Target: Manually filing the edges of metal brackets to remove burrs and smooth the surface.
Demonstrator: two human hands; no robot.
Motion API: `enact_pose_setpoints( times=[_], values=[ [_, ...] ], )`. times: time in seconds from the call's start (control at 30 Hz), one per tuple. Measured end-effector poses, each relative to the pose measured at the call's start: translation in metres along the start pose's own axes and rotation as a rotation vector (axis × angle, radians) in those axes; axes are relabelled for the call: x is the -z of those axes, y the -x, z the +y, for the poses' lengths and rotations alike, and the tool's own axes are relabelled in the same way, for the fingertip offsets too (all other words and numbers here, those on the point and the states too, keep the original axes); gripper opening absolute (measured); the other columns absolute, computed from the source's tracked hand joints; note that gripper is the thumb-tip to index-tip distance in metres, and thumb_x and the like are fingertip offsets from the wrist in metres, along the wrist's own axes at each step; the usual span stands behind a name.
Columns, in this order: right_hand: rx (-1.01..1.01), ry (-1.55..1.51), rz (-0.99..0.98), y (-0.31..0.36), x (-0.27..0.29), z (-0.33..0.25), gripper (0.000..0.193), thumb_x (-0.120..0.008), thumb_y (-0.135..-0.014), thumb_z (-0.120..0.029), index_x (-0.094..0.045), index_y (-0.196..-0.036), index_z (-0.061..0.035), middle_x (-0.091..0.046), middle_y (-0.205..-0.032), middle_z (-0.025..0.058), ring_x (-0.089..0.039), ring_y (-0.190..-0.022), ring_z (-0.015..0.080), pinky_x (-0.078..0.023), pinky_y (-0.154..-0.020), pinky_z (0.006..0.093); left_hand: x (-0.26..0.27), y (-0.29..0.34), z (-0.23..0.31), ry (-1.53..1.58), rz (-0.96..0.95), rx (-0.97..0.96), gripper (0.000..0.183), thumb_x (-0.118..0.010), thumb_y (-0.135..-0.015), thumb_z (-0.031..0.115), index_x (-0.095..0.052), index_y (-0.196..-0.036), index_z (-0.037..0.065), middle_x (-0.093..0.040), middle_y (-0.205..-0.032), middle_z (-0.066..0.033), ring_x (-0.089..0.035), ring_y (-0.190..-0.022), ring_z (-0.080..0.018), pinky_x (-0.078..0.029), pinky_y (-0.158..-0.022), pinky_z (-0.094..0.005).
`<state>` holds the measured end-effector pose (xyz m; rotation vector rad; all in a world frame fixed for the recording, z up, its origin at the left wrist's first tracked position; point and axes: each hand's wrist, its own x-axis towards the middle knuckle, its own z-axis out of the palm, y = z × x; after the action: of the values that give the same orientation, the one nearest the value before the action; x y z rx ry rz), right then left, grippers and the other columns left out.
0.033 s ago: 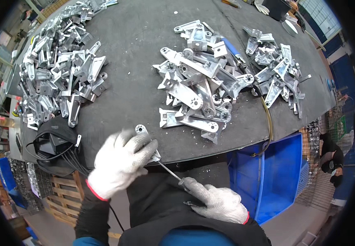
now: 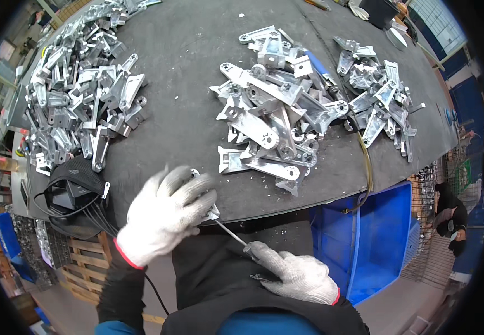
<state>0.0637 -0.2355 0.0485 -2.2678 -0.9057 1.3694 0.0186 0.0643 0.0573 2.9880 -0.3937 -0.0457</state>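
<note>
A silvery metal bracket (image 2: 213, 213) lies at the near edge of the dark table, mostly covered by my left hand (image 2: 169, 215). White-gloved fingers of that hand curl over the bracket and hold it against the table; the thumb is hidden. My right hand (image 2: 295, 272), also gloved, is closed round a slim metal rod tool (image 2: 231, 231) that looks like a round file, its forefinger laid along it. Its grip end is hidden in the palm. The rod's tip reaches the bracket's near end.
Similar brackets form a heap (image 2: 270, 117) ahead, one at right (image 2: 379, 95) and one at left (image 2: 80, 95). A blue-handled tool (image 2: 317, 64) with a hose lies between two heaps. A black mesh pouch (image 2: 77, 181) with cables sits left. Blue bins (image 2: 379, 245) stand below right.
My left hand's fingers have shifted slightly and cover more of the bracket's far end. My right hand and the rod tool stay in place.
</note>
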Motion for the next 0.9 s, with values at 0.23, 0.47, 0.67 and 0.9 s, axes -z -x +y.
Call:
enact_pose_setpoints(
  times=[0.23, 0.47, 0.67, 0.9],
  values=[
    [0.010, 0.077, 0.036, -0.009, 0.002, -0.007, 0.076, -0.078, -0.092, -0.043, -0.045, -0.158, -0.0259, -0.074, -0.098, 0.0149, -0.075, -0.082, 0.0371, -0.063, -0.070, 0.0465, -0.035, -0.016, -0.029, 0.349, 0.027, -0.252, 0.066, -0.090, -0.056, 0.040, -0.074, -0.118, 0.021, -0.065, -0.123, 0.0020, -0.060, -0.123, -0.0248, -0.046, -0.113, -0.0499],
    [-0.041, 0.168, 0.113, -0.012, -0.004, -0.010, 0.062, -0.080, -0.089, -0.037, -0.057, -0.145, -0.0225, -0.072, -0.093, 0.0105, -0.074, -0.080, 0.0369, -0.062, -0.069, 0.0474, -0.055, -0.010, -0.020, 0.437, 0.144, -0.140, 0.047, -0.089, -0.059, 0.033, -0.075, -0.104, 0.028, -0.064, -0.112, 0.0064, -0.062, -0.117, -0.0204, -0.048, -0.111, -0.0452],
    [-0.149, -0.093, 0.037, -0.011, -0.011, -0.012, 0.076, -0.082, -0.088, -0.027, -0.049, -0.157, -0.0214, -0.076, -0.116, 0.0145, -0.077, -0.097, 0.0382, -0.061, -0.082, 0.0419, -0.060, -0.009, -0.021, 0.422, 0.154, -0.109, 0.042, -0.083, -0.060, 0.037, -0.075, -0.101, 0.030, -0.062, -0.110, 0.0080, -0.061, -0.116, -0.0203, -0.051, -0.108, -0.0432],
    [-0.444, -0.277, 0.101, -0.020, -0.020, -0.031, 0.085, -0.084, -0.085, -0.039, -0.046, -0.160, -0.0245, -0.075, -0.119, 0.0221, -0.074, -0.111, 0.0372, -0.057, -0.092, 0.0422, -0.064, -0.008, -0.022, 0.374, 0.183, -0.148, 0.040, -0.079, -0.063, 0.039, -0.075, -0.101, 0.030, -0.060, -0.112, 0.0067, -0.059, -0.116, -0.0236, -0.055, -0.101, -0.0431]
  ],
)
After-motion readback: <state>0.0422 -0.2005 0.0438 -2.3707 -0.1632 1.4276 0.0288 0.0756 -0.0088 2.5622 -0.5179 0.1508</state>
